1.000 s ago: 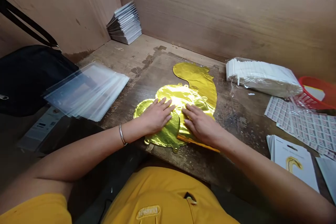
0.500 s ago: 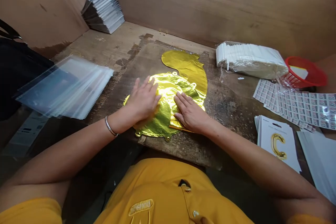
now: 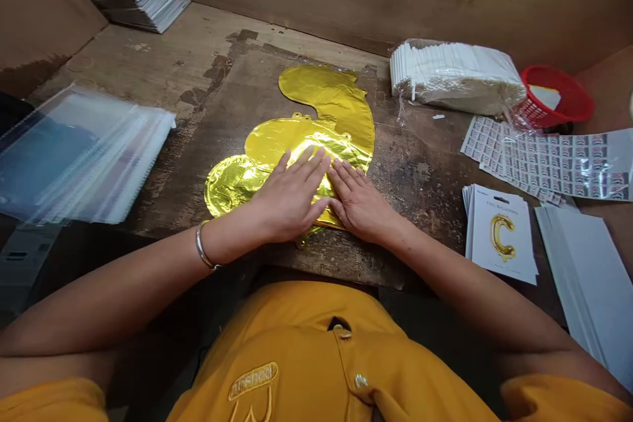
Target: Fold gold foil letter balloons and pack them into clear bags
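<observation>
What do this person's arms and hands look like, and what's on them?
The left forearm and right forearm are bare below short mustard-yellow sleeves. A thin metal bangle circles the left wrist; the right wrist has none. The left hand and right hand wear no gloves.

Gold foil balloon (image 3: 321,92) gleams mid-frame, a mustard-yellow shirt (image 3: 316,356) fills the bottom, and a red mesh basket (image 3: 576,89) sits upper right.

Here's a mustard-yellow polo shirt (image 3: 316,369) with short sleeves (image 3: 554,395), an embroidered badge (image 3: 252,381) at seven o'clock, metal buttons (image 3: 361,381) at six, and a silver bangle (image 3: 203,246) at nine!
</observation>
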Available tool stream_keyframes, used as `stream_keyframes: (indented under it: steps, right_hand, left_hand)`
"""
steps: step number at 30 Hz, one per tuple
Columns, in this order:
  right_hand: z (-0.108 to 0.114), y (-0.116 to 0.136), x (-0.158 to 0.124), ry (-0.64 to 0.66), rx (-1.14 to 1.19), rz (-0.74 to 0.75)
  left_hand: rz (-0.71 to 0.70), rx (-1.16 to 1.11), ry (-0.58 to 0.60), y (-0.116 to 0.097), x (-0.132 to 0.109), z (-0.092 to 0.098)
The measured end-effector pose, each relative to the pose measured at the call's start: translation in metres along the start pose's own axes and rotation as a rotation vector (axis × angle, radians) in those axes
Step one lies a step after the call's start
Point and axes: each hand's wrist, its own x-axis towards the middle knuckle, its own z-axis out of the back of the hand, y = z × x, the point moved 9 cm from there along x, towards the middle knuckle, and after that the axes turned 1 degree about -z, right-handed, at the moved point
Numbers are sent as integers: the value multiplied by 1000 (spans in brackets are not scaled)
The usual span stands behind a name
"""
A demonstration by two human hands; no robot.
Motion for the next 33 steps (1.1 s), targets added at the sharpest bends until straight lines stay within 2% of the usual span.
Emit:
stream_keyframes:
  steps: [2,4,7,9,11,14,17,19,21,23,25,27,29,30,31,33]
  right_hand:
    - [2,1,1,-3,0,-15]
    - [11,4,-1,-36,-3,-46]
    - [23,22,-19,-128,4,-25]
    - [17,41,-41,-106,22,71]
    - [2,49,-70,-27,19,121]
    - [-4,35,-109,-18,-43,29]
    - [16,24,-127,-165,-107,-70]
    - [22,31,-125,-194,-108,-35]
    - [16,41,-120,-122,-86,22]
    - [12,41,-120,-50,-89,-17]
    - [22,31,-121,-89,-117,-119]
    - [44,26,-115,-226,-111,-162]
    - [61,28,-97,-379,-44,-115]
    - [62,31,-84,-422,6,-75]
    - [58,32,-68,-429,57,-34]
    - [37,33,-36,-363,141,11]
  left_hand:
    - [-19,-3,2,-10,2,-3]
    - [-7,4,59,-14,2,-14]
    - [2,8,93,-14,0,-21]
    - [-8,6,76,-13,-2,-20]
    - [-12,8,58,-12,-3,-19]
    - [-25,14,44,-12,-3,-20]
    - [-30,30,40,-13,-3,-22]
    - [-21,45,41,-13,-3,-22]
    - [-11,55,59,-13,-3,-21]
    - [-7,55,93,-13,-3,-21]
    - [-1,53,117,-13,-3,-21]
    - [10,48,114,-11,-2,-21]
    - [13,41,99,-11,-2,-21]
    - [8,37,88,-12,-2,-21]
    - [0,34,79,-15,-2,-21]
    - [-8,33,65,-19,-2,-22]
